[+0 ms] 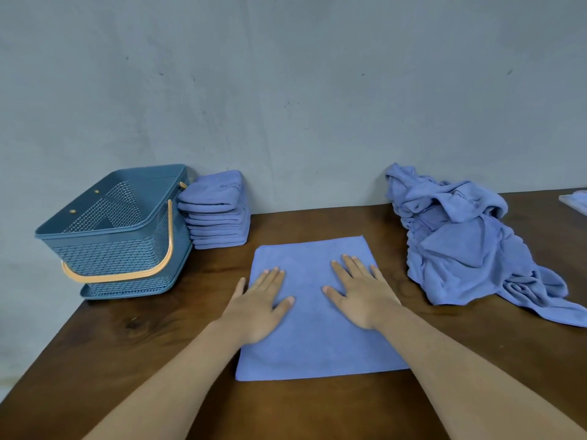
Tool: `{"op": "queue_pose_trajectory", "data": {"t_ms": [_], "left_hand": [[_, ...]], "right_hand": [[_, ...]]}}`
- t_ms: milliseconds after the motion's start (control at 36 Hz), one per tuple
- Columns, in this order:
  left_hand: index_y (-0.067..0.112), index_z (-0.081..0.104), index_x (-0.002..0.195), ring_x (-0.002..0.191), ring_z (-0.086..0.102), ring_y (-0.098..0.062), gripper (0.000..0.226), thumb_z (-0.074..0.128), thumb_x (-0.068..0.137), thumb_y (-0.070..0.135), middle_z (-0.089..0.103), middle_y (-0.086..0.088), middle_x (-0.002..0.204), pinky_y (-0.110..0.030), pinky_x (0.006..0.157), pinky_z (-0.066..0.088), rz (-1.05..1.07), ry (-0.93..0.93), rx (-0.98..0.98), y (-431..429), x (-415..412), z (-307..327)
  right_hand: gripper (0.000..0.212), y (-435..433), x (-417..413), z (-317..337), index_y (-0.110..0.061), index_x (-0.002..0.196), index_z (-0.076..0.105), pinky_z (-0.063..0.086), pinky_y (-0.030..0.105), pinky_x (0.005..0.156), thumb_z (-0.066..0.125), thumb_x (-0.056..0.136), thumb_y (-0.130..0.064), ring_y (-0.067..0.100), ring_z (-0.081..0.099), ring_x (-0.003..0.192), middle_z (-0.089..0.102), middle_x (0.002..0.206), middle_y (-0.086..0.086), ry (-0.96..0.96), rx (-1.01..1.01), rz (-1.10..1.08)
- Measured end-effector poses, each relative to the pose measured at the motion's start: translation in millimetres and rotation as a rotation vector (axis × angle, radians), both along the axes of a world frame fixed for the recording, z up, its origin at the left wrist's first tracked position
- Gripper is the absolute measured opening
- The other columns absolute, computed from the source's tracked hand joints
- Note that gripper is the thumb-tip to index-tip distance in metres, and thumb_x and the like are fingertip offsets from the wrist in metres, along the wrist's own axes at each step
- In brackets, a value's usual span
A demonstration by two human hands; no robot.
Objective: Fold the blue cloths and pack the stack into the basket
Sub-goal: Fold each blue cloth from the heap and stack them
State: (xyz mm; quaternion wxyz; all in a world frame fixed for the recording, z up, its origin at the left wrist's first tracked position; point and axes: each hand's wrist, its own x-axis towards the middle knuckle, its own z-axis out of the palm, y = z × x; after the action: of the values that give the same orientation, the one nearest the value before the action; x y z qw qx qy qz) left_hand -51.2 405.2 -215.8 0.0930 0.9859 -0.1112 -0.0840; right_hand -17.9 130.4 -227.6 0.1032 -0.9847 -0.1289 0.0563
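A blue cloth (313, 341) lies spread flat on the brown table in front of me. My left hand (259, 304) presses its left part with straight fingers, palm down. My right hand (362, 293) lies flat on its right part, fingers spread. A stack of folded blue cloths (216, 211) stands at the back against the wall. Just left of the stack sits a blue plastic basket (104, 246) with an orange handle hanging down its front; nothing shows inside it. A heap of crumpled blue cloths (467, 239) lies at the back right.
The brown wooden table (143, 344) ends at a slanted left edge near the basket. A grey wall runs along its back. A pale flat object (576, 201) shows at the far right edge, cut off by the frame.
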Motion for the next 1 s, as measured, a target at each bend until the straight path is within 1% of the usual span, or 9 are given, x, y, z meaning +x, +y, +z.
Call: {"op": "queue_pose_trajectory", "data": {"t_ms": [194,278,361,500,639,722,806,889,1000], "left_hand": [[0.022,-0.001,0.170,0.163,-0.009,-0.012,0.074,0.012,0.108,0.060,-0.004,0.007,0.178,-0.059,0.129,-0.005,0.208,-0.022,0.150,23.5,19.0,4.1],[0.016,0.004,0.170,0.163,-0.010,-0.018,0.072,0.015,0.109,0.054,-0.001,0.001,0.178,-0.060,0.129,0.000,0.256,-0.114,0.179,9.3,28.2,7.9],[0.021,0.005,0.170,0.163,-0.009,-0.015,0.071,0.019,0.110,0.055,-0.002,0.005,0.178,-0.058,0.130,0.003,0.144,-0.180,0.101,-7.6,41.2,6.8],[0.037,0.000,0.169,0.162,-0.012,-0.010,0.081,0.015,0.101,0.077,-0.010,0.013,0.176,-0.056,0.129,-0.006,0.167,-0.001,0.015,0.5,80.8,1.5],[0.031,-0.002,0.170,0.162,-0.010,-0.011,0.080,0.012,0.103,0.073,-0.009,0.010,0.177,-0.057,0.130,-0.005,0.203,-0.005,0.040,14.6,90.7,1.2],[0.022,0.005,0.170,0.164,-0.006,-0.017,0.072,0.012,0.109,0.060,-0.002,0.002,0.178,-0.060,0.129,0.001,0.183,-0.107,0.179,-2.1,76.2,7.1],[0.021,0.011,0.169,0.163,-0.001,-0.015,0.069,0.013,0.110,0.055,0.006,0.003,0.178,-0.054,0.130,0.002,0.083,-0.161,0.088,-37.7,28.9,10.8],[0.029,0.006,0.170,0.162,-0.010,-0.006,0.066,0.020,0.111,0.056,-0.002,0.013,0.177,-0.047,0.132,-0.003,-0.023,-0.068,-0.046,-61.4,-34.7,6.2],[0.040,-0.006,0.168,0.158,-0.021,-0.002,0.072,0.016,0.106,0.070,-0.016,0.019,0.174,-0.041,0.132,-0.008,0.012,-0.099,-0.045,-38.1,-87.8,-10.2]], "right_hand": [[0.083,-0.4,-0.7,-2.3,-0.036,0.168,-0.008,-0.008,0.045,0.131,0.011,0.099,-0.078,0.010,-0.022,0.159,-0.020,0.174,-0.010,-0.020,-0.003,0.005],[0.083,-0.4,-0.2,-2.2,-0.036,0.168,-0.008,-0.008,0.046,0.131,0.010,0.099,-0.079,0.010,-0.022,0.159,-0.020,0.174,-0.009,-0.024,-0.002,0.005],[0.083,0.2,-0.1,-2.2,-0.036,0.168,-0.008,-0.007,0.046,0.131,0.011,0.099,-0.079,0.010,-0.021,0.159,-0.019,0.175,-0.009,-0.029,-0.003,0.005],[0.083,0.0,-0.8,-2.8,-0.036,0.168,-0.007,-0.006,0.046,0.131,0.011,0.099,-0.079,0.010,-0.020,0.160,-0.018,0.175,-0.010,-0.032,0.004,0.003],[0.084,-0.3,-0.2,-3.3,-0.037,0.168,-0.007,-0.006,0.046,0.131,0.009,0.097,-0.081,0.009,-0.021,0.159,-0.019,0.174,-0.011,-0.033,0.004,0.005],[0.084,-0.1,-0.5,-2.6,-0.037,0.168,-0.007,-0.006,0.046,0.131,0.010,0.097,-0.080,0.009,-0.021,0.159,-0.019,0.174,-0.011,-0.030,0.002,0.001],[0.085,0.3,-0.8,-2.0,-0.036,0.168,-0.006,-0.006,0.046,0.131,0.011,0.098,-0.080,0.009,-0.019,0.160,-0.016,0.175,-0.010,-0.036,-0.004,-0.005],[0.085,1.3,-0.8,-1.0,-0.036,0.168,-0.006,-0.006,0.047,0.131,0.011,0.097,-0.080,0.010,-0.019,0.160,-0.016,0.176,-0.009,-0.029,-0.003,-0.004],[0.085,0.9,-1.7,1.8,-0.035,0.168,-0.006,-0.005,0.047,0.131,0.012,0.097,-0.080,0.011,-0.019,0.160,-0.016,0.175,-0.009,-0.018,-0.004,-0.003]]}}
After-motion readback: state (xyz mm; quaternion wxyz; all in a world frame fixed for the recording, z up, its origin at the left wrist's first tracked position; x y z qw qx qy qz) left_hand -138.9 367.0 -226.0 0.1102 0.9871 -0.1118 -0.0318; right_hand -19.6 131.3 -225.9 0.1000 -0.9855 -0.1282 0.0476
